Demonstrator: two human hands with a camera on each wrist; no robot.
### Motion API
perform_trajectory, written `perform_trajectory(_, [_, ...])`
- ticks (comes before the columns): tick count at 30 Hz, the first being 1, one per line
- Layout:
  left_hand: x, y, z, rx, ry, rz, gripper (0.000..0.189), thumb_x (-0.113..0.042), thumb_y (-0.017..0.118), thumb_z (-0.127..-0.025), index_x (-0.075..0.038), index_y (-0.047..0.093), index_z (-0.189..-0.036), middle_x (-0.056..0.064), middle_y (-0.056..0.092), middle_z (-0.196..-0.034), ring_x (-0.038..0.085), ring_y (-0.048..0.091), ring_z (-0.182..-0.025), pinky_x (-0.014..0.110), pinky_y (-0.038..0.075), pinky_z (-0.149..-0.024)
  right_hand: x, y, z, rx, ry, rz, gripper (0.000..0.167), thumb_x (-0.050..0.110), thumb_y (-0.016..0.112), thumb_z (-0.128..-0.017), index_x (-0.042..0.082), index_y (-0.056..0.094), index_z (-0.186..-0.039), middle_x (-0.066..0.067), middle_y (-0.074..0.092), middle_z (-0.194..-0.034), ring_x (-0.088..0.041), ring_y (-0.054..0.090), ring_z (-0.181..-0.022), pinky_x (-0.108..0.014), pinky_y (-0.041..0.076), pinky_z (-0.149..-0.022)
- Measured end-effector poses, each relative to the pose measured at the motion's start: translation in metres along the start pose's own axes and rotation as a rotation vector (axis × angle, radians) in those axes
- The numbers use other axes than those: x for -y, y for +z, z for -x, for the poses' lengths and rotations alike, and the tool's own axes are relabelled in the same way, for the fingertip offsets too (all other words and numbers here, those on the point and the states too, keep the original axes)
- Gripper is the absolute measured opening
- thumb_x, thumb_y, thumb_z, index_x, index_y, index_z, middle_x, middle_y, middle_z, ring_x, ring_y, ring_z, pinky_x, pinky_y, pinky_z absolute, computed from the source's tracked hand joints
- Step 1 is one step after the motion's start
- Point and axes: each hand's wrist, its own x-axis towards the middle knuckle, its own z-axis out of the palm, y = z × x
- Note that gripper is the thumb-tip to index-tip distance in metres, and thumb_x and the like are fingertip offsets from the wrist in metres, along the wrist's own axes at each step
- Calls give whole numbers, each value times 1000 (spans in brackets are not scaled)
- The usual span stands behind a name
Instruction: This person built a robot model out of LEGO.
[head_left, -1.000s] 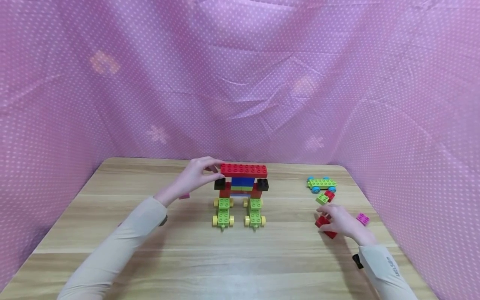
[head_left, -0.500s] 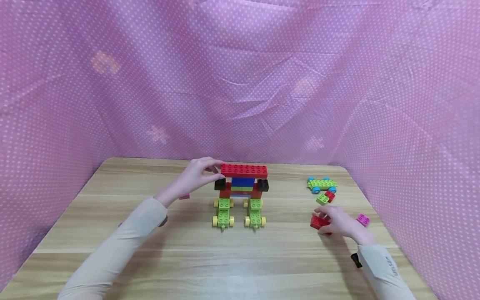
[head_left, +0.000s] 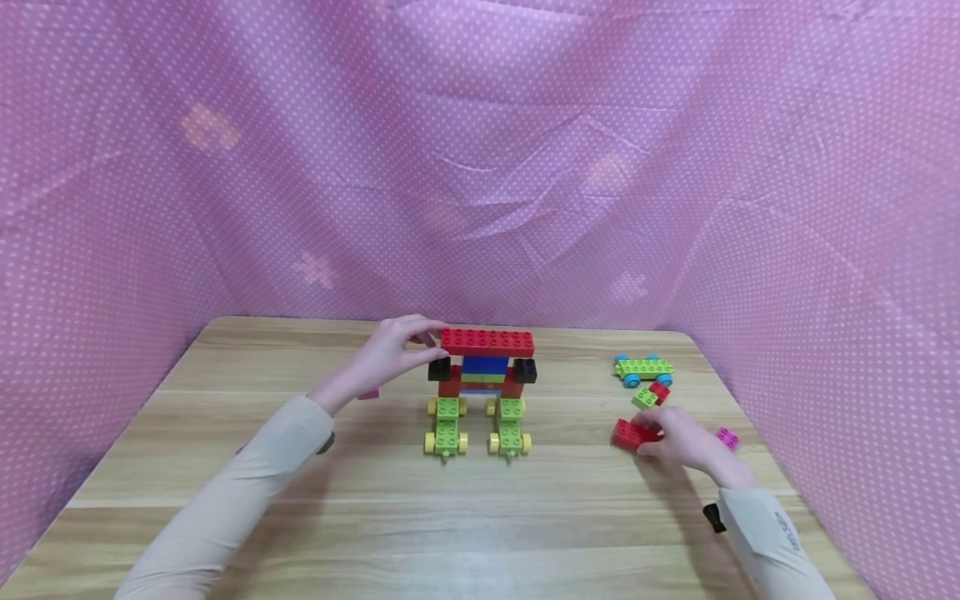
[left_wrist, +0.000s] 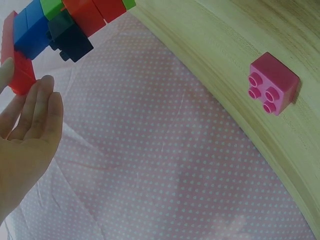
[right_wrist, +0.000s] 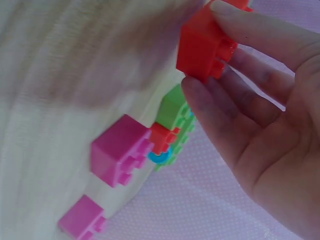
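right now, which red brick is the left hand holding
The long red brick topping the build, above its other red ones: the left hand pinches its end. The right hand holds another red piece; a small red brick lies loose.

1. Head view: from above the near side of the wooden table (head_left: 480, 517), facing forward and down toward the polka-dot cloth (head_left: 480, 167); the widest, most distant view.
2. Left wrist view: close to the left hand (left_wrist: 30, 130), rolled, table edge running diagonally; shares the long red brick (left_wrist: 22, 75) with 1.
3. Right wrist view: close on the right hand's (right_wrist: 270, 130) palm side, rolled; shares the green wheeled base (right_wrist: 183, 142) with 1.
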Motion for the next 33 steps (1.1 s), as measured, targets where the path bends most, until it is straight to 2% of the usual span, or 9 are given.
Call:
perform_trajectory(6, [0, 0, -1, -4, 2, -1, 40, -17, 74, -89, -9, 66, -127, 9, 71, -111, 21, 69, -97, 43, 59, -93, 7, -15, -8, -90, -102, 9, 28, 8, 80, -80, -1, 70, -105, -10, 74, -96, -23, 69, -89, -40, 62, -76])
perform_trajectory(17, [0, -1, -1, -1, -8, 7, 40, -17, 74, -89, -9, 66, -128, 9, 71, -112, 22, 69, -97, 42, 59, -93, 33, -46, -27, -211, -213, 51, 31, 6, 80, -80, -3, 70, -108, -15, 75, -99, -29, 72, -91, -41, 62, -76])
perform_trajectory(25, [0, 0, -1, -5, -7, 18, 41, -18, 74, -89, -8, 65, -128, 9, 71, -111, 22, 69, -97, 45, 59, -93, 57, -72, -42, -239, -255, 94, 28, 8, 78, -82, 1, 71, -109, -10, 76, -98, -23, 72, -88, -42, 60, -78])
perform_trajectory(33, [0, 1, 1, -11, 8, 6, 40, -17, 74, -89, -7, 66, -127, 9, 72, -111, 21, 69, -96, 41, 60, -92, 82, -90, -58, -243, -322, 64, 29, 8, 77, -84, 0, 71, -111, -12, 76, -103, -28, 73, -94, -43, 62, -83])
